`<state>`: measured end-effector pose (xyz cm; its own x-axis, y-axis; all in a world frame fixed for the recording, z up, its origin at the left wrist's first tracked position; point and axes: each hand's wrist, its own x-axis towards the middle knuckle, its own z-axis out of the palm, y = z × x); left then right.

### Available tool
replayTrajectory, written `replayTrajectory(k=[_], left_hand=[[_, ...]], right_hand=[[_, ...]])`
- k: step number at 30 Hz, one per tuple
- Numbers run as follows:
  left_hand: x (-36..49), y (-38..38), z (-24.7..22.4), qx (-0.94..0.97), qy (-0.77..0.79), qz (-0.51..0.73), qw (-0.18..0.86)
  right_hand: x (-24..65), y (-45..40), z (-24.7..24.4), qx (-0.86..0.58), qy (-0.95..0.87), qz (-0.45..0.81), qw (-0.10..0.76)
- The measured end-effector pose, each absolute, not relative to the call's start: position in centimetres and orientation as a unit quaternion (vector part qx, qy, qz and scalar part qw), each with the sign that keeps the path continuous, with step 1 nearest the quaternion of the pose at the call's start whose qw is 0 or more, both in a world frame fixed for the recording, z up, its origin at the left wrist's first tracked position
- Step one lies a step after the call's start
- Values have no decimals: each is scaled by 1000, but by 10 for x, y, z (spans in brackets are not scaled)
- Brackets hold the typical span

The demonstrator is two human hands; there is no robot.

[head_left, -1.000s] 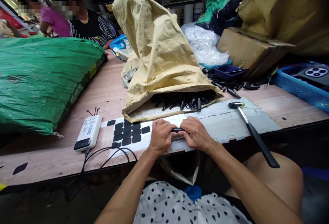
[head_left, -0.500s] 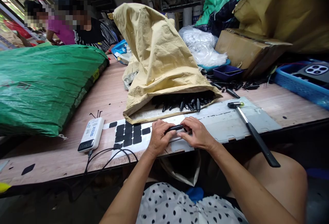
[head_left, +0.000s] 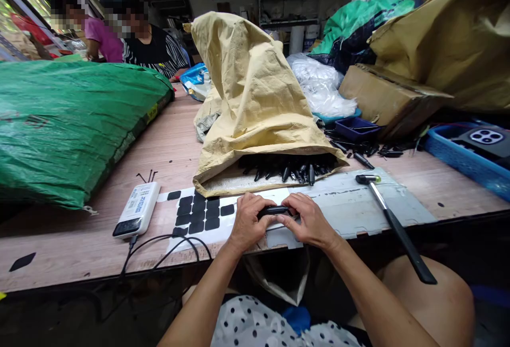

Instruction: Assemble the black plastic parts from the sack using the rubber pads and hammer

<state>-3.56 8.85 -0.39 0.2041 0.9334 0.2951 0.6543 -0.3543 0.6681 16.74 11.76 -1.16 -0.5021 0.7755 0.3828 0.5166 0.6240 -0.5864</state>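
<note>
Between my two hands lies a black pen-shaped piece (head_left: 274,210), held level just above the front edge of the table. My left hand (head_left: 247,222) is closed round its left end, thumb along the near side. At the other end, the fingers and thumb of my right hand (head_left: 308,220) pinch it; its tip is partly hidden there. Beyond the hands a tan woven sack (head_left: 255,108) opens toward me, with many similar black pieces (head_left: 287,169) in its mouth. Black rounded squares (head_left: 198,211) on a white sheet lie left of my left hand.
A hammer (head_left: 392,219) rests on a grey board (head_left: 338,209), its handle past the table edge. To the left are a white power bank (head_left: 137,209) with cables and a large green sack (head_left: 79,129). A cardboard box (head_left: 382,97) and blue basket (head_left: 470,158) stand right. Two people sit behind.
The camera view has tilted and shifted slightly. Both hands stay on the black piece, and my right-hand fingers have closed further over its right end.
</note>
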Motion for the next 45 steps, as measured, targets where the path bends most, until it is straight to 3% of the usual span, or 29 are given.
replayTrajectory(k=[21, 28, 31, 36, 38, 41, 45], left_hand=[[-34, 89, -8, 787, 509, 313, 153], [-32, 87, -8, 802, 493, 306, 138], [-35, 90, -9, 782, 498, 342, 158], [-37, 80, 5, 779, 476, 366, 182], [-30, 60, 15, 797, 441, 344, 230], [-12, 19, 18, 807, 402, 265, 341], [3, -16, -25, 720, 556, 110, 401]], right_hand=[[167, 117, -13, -369, -875, 173, 262], [166, 116, -11, -354, -876, 162, 285], [169, 114, -5, -351, -848, 212, 335], [181, 118, -11, -440, -609, 337, 567], [183, 122, -18, -464, -517, 372, 616], [182, 126, -24, -463, -491, 400, 620], [181, 126, -22, -485, -513, 392, 590]])
